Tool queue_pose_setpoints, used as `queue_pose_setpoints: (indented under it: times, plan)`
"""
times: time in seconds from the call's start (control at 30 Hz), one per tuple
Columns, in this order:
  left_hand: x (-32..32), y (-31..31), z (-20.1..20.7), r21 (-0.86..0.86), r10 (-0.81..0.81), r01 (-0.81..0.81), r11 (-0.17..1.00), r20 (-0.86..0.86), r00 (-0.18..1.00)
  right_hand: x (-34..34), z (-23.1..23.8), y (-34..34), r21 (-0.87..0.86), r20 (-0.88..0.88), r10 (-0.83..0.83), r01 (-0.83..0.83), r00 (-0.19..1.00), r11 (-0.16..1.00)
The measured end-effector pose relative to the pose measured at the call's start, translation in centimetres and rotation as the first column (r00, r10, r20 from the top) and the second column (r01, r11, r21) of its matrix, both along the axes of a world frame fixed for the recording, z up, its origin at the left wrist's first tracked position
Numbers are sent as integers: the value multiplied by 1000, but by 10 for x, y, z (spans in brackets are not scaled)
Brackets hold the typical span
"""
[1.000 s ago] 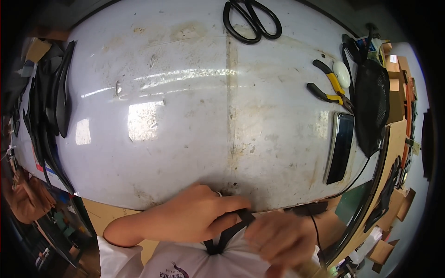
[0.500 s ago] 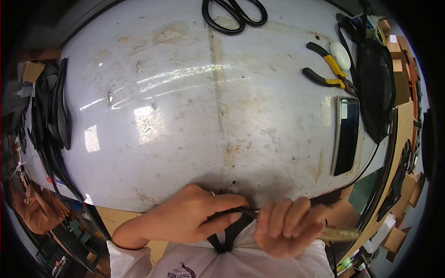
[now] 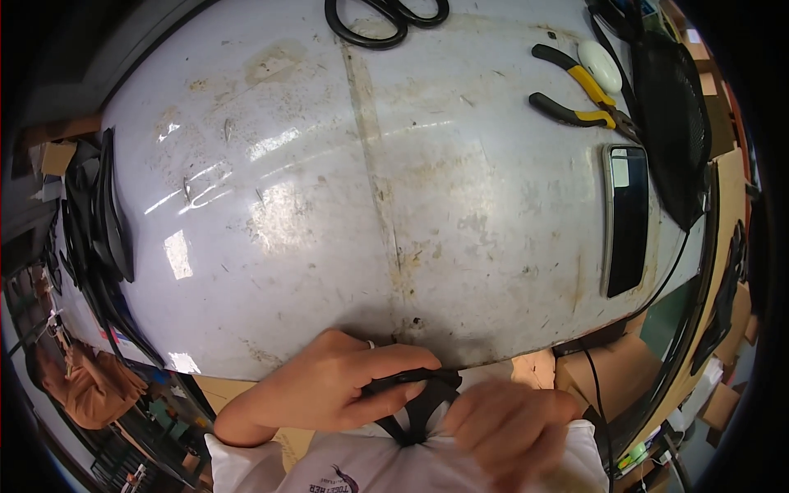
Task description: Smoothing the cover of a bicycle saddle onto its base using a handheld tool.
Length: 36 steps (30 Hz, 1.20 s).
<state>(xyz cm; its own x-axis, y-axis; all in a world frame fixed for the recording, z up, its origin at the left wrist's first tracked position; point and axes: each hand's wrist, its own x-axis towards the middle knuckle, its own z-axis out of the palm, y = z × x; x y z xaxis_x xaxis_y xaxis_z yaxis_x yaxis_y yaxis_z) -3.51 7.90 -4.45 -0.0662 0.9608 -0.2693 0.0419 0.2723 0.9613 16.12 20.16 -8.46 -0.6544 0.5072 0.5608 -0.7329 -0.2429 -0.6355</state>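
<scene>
At the table's near edge, in front of my white shirt, my left hand (image 3: 337, 380) is closed. Between its thumb and fingers it pinches a black strap (image 3: 421, 408), a flat band whose two lengths run down and meet in a V. Close to the strap's right end is my right hand (image 3: 511, 427), smeared by motion. Its fingers look curled in, but whatever they hold is hidden.
Yellow-and-black pliers (image 3: 588, 88), a white oval case (image 3: 600, 67) and a phone (image 3: 626, 222) lie at the right, beside a black mesh bag (image 3: 670, 123). Large black-handled scissors (image 3: 378, 33) lie at the far edge. Black strips (image 3: 103, 222) are piled at the left.
My right hand has turned and moved slightly down; the pale yellowish handle that stuck out of it no longer shows. My left hand keeps its pinch on the strap. The view has shifted a little.
</scene>
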Motion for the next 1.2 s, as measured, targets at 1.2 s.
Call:
queue_pose_setpoints:
  times: [1.2]
  plan:
    - [-11,-69,64,260,495,-428,866,-310,812,7,31,57,467,294,-478,312,828,827]
